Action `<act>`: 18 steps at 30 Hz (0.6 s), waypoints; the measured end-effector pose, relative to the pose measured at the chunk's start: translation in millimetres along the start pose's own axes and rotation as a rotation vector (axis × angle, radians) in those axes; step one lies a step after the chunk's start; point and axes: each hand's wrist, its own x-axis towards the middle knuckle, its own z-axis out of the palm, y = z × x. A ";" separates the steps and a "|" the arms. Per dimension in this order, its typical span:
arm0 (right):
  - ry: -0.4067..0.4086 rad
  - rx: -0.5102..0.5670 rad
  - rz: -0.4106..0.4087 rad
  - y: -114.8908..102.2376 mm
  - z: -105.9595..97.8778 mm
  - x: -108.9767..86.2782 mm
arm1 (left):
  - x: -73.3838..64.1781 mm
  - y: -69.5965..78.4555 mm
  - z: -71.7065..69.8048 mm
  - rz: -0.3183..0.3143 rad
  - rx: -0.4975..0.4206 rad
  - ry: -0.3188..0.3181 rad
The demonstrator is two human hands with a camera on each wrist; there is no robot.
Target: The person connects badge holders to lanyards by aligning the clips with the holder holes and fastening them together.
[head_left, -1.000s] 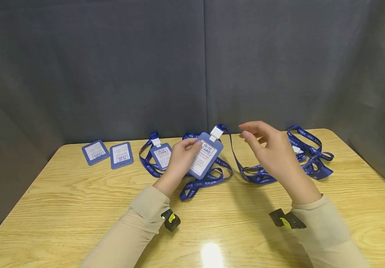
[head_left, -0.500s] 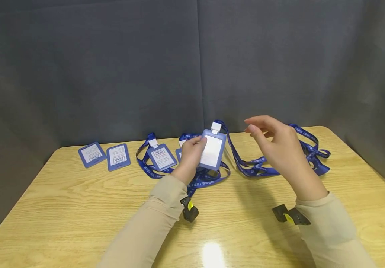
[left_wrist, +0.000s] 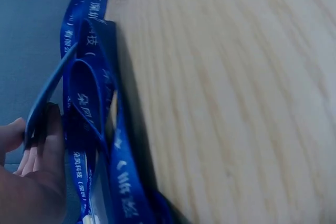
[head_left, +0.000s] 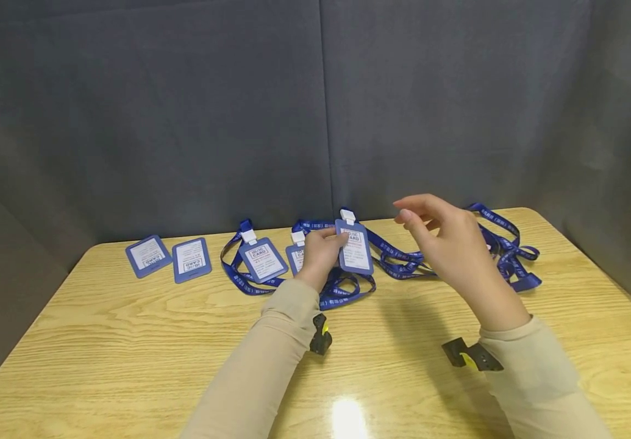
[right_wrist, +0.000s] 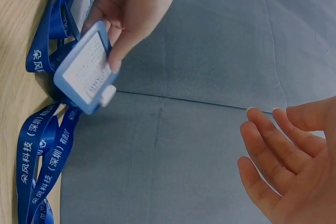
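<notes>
My left hand (head_left: 322,256) pinches a blue-framed badge holder (head_left: 356,251) by its left side, thumb on the front and fingers behind. A white clip (head_left: 348,216) joins its top to a blue printed lanyard (head_left: 397,259) trailing right over the table. In the left wrist view the held badge holder (left_wrist: 50,93) shows edge-on beside lanyard loops (left_wrist: 89,108). To the right, my right hand (head_left: 447,244) hovers with fingers loosely bent and nothing between them. The right wrist view has its palm (right_wrist: 294,166) apart from the held badge holder (right_wrist: 86,69).
On the wooden table (head_left: 145,353), two loose badge holders lie at the left, one tilted (head_left: 148,256) and one nearer the middle (head_left: 191,260). Beside them lies a badge holder with lanyard (head_left: 263,260); another badge holder (head_left: 296,257) is partly behind my left hand. A lanyard heap (head_left: 513,262) is at the right.
My left hand has moved right and away from me with the badge holder, lowering it toward the table's back; the holder has turned more upright. My right hand has stayed nearly in place.
</notes>
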 end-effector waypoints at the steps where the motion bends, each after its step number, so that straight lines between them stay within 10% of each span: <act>1: 0.001 -0.001 -0.002 0.4 0.1 0.2 | 0.2 -0.9 -0.5 -0.005 0.000 -0.011; 18: -0.032 -0.003 -0.004 2.3 5.9 -0.4 | 4.2 -6.9 -11.6 -0.044 0.050 -0.115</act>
